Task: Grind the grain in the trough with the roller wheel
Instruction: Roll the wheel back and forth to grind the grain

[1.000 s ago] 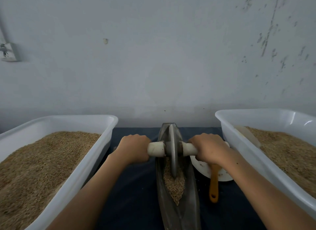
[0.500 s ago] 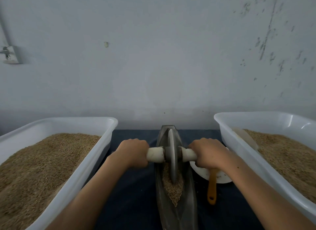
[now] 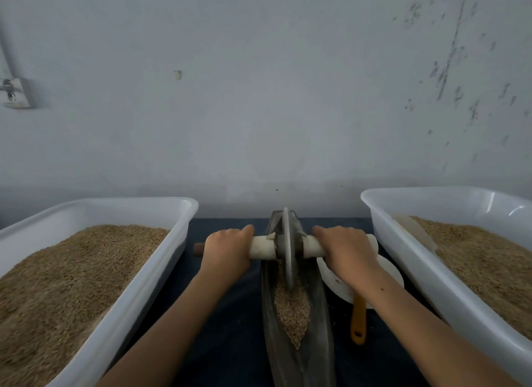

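I see a big white tub [image 3: 95, 271] full of grain on my left and another white tub [image 3: 426, 260] of grain on my right, both on a dark blue cloth [image 3: 230, 343]. Between them lies the long gray trough [image 3: 322, 329] with a pile of grain [image 3: 292, 309] in it, and the thin round wheel [image 3: 287, 248] stands up on its edge in that grain near the far end. My left hand [image 3: 227, 252] and my right hand [image 3: 345, 252] each wrap their fingers tight around the pale handle [image 3: 263, 250] that sticks out on both sides of the wheel, and under my right arm I see a white plate [image 3: 385, 274] and a small yellow tool handle [image 3: 358, 320].
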Available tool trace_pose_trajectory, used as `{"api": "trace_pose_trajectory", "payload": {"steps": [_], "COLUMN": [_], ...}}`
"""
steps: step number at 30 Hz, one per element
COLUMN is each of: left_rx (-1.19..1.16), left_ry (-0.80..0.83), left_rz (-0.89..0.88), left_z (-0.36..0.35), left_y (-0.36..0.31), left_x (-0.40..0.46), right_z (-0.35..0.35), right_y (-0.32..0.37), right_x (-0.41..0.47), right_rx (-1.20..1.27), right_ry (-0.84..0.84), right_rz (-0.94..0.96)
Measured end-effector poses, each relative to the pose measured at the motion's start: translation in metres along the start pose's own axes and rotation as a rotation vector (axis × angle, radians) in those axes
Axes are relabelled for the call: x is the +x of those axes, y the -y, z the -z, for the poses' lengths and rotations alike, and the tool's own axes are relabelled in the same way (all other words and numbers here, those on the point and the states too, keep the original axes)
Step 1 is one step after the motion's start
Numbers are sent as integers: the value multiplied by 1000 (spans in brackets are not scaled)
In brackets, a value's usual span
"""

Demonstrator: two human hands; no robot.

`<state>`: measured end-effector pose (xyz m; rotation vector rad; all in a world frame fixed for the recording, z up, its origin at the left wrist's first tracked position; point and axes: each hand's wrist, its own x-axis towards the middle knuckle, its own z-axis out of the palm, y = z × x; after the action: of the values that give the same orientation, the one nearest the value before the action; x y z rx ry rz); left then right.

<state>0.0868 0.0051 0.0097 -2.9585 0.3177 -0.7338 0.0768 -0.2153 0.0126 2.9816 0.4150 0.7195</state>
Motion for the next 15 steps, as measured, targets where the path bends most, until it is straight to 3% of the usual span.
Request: {"api": "trace_pose_trajectory", "payload": {"steps": [4,7,10,12,15], "left_rx": [6,-27,-69,-59,-10], "left_ry": [131,382,528,520,377], "left_rz": [-76,-101,-54,-33,-15], "left_z": [9,17,22,21,19], "left_y": [5,7,6,4,1], "left_x": [2,5,6,5,5], "right_z": [13,26,33,32,24], "right_y": [-3,-3,-2,-1,-2], "right_x": [2,5,7,9,11], "right_rx": [-12,-11,2,-2,-37], "right_ry": [180,434,554,559,430], "right_rz": [33,56,53,47,45]}}
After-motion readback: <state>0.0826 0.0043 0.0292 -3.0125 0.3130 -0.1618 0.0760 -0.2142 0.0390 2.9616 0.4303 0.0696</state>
